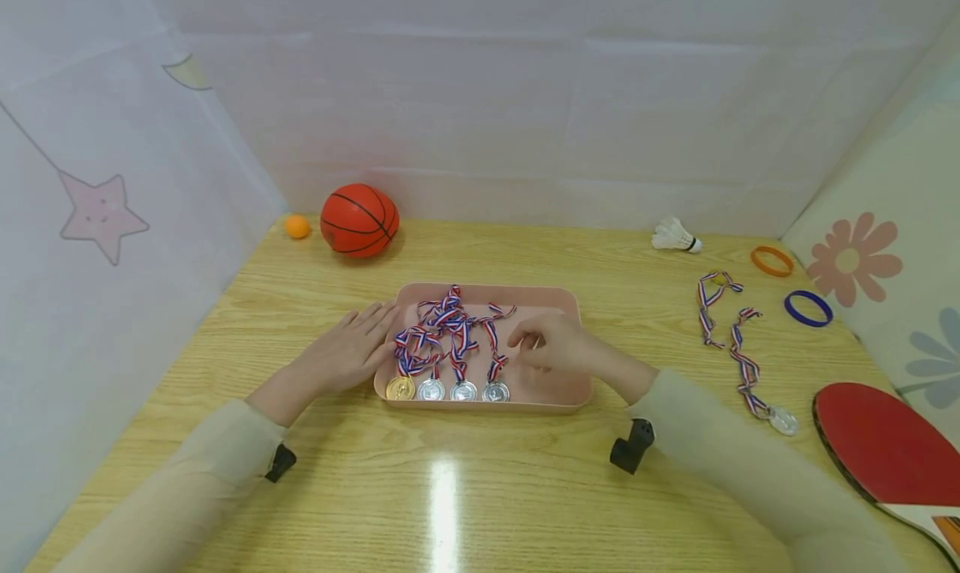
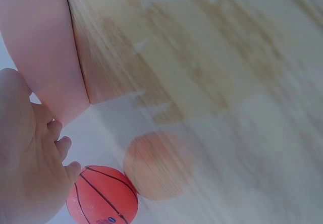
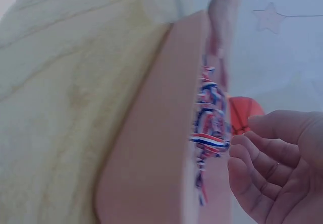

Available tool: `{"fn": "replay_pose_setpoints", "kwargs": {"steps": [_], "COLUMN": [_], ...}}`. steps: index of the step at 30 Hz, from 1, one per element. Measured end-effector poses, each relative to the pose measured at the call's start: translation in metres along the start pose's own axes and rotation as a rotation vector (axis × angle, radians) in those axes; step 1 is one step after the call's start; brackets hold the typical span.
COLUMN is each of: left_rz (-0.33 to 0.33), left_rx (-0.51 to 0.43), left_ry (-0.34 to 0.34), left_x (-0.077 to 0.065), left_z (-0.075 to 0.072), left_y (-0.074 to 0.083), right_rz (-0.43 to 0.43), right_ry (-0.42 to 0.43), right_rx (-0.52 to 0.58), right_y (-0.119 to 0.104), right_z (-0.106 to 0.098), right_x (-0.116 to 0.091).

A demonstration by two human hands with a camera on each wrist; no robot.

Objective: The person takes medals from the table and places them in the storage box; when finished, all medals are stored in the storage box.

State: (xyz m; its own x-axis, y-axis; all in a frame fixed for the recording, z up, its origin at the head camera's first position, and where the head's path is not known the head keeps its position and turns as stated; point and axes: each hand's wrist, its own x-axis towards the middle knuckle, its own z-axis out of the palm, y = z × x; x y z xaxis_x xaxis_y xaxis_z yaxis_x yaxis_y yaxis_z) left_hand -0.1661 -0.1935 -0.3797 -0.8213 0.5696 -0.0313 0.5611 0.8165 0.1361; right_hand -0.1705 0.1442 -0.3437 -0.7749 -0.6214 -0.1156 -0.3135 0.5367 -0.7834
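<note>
A pink tray point(image 1: 542, 299) holds one gold medal point(image 1: 401, 389) and silver medals point(image 1: 463, 391) lined up along its near side, with striped red, white and blue ribbons point(image 1: 450, 319) bunched behind them. My left hand point(image 1: 352, 348) rests at the tray's left rim, fingers straight. Over the right part of the tray hovers my right hand point(image 1: 557, 345), with loosely bent fingers. In the right wrist view, thumb and fingers of this hand point(image 3: 282, 168) stand apart with nothing between them, beside the ribbons point(image 3: 211, 118).
Right of the tray lie a ribbon point(image 1: 705, 310) with a gold medal and another with a silver medal point(image 1: 783, 421). Around them are a shuttlecock point(image 1: 672, 234), orange wristband point(image 1: 772, 261), blue wristband point(image 1: 808, 308) and red paddle point(image 1: 885, 444). A basketball point(image 1: 359, 220) and orange ball point(image 1: 297, 226) sit back left.
</note>
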Motion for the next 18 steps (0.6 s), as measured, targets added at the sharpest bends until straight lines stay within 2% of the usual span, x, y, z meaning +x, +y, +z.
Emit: {"fn": "replay_pose_setpoints", "kwargs": {"steps": [4, 7, 13, 18], "left_rz": [0.001, -0.002, -0.013, -0.015], "left_rx": [0.0, 0.0, -0.004, -0.01], "left_ry": [0.005, 0.001, -0.017, -0.016], "left_x": [0.001, 0.001, 0.002, 0.0], "left_z": [0.0, 0.001, 0.001, -0.001], "left_y": [0.0, 0.0, 0.0, 0.002], "right_rz": [0.013, 0.027, 0.069, 0.106], "right_ry": [0.044, 0.114, 0.26, 0.389], "right_rx": [0.078, 0.084, 0.042, -0.024], "right_y": [-0.003, -0.003, 0.004, 0.024], "right_z": [-0.023, -0.041, -0.075, -0.093], "right_x": [-0.017, -0.035, -0.081, -0.118]}}
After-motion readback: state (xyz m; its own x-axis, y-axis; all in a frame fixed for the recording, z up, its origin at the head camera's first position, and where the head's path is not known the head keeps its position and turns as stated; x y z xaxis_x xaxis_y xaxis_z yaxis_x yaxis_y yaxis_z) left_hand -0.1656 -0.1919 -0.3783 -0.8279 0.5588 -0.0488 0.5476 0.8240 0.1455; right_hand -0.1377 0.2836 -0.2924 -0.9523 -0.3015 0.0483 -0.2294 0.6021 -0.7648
